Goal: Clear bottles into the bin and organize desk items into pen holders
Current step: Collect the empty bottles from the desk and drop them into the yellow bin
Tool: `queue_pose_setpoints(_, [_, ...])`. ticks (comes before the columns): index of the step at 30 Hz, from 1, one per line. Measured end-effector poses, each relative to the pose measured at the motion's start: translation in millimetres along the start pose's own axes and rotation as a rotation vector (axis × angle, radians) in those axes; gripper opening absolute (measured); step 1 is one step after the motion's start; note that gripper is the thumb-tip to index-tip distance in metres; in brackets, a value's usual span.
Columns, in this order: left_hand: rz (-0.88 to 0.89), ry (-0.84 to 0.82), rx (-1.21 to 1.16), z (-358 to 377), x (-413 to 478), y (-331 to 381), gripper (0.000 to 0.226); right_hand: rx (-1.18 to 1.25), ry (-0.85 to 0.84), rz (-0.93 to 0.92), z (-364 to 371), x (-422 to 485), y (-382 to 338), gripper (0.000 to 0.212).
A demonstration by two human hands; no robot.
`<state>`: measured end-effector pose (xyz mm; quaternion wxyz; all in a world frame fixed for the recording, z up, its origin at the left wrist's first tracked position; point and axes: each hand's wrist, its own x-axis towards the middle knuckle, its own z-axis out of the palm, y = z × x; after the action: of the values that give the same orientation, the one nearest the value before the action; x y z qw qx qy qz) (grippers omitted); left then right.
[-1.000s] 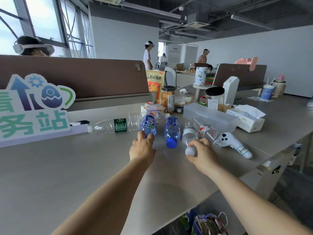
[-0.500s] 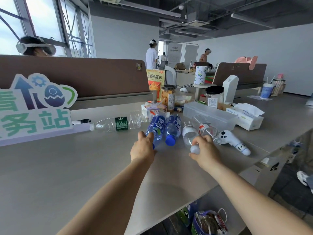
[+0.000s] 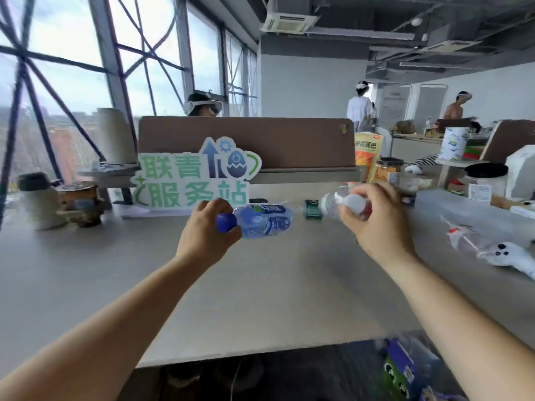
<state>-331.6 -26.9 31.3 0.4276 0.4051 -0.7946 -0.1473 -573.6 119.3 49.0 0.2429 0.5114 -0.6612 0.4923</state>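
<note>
The bottle-clearing step is in hand. The left hand [image 3: 207, 233] grips a blue-capped bottle [image 3: 262, 224] by its neck, in front of the sign [image 3: 197, 180], toward its right end. The right hand [image 3: 376, 227] is curled round the neck of a white-capped bottle [image 3: 333, 204], further right of the sign. Both bottles look lifted off the table [image 3: 260, 299]. A green-label bottle [image 3: 314, 209] lies between them, and a clear bottle [image 3: 463, 235] well right of the sign; both are yet to be collected. The next move, I judge, is to carry the pair to the bin. The blurred blue-green thing [image 3: 405, 369] under the table, below and right of the sign, may be it, but I cannot tell.
</note>
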Motion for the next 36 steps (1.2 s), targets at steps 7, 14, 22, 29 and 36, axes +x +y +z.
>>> queue_pose_setpoints(7, [-0.217, 0.357, 0.168, -198.1, -58.4, -137.9, 0.03, 0.423, -0.276, -0.212, 148.5, -19.8, -189.8, 0.028])
queue_pose_setpoints(14, [-0.401, 0.638, 0.362, -386.9, -154.5, -257.7, 0.032, 0.779, -0.464, -0.38, 290.9, -65.2, -396.7, 0.032])
queue_pose_setpoints(22, [-0.484, 0.774, 0.559, -510.7, -233.3, -319.9, 0.037, 0.992, -0.522, -0.439, 356.3, -131.4, -557.5, 0.033])
queue_pose_setpoints(29, [-0.477, 0.789, 0.62, -548.2, -253.6, -351.2, 0.037, 1.058, -0.5, -0.422, 373.2, -162.4, -607.3, 0.035])
queue_pose_setpoints(36, [-0.519, 0.82, 0.597, -568.0, -261.9, -408.4, 0.037, 1.062, -0.59, -0.437, 421.0, -187.0, -661.0, 0.031])
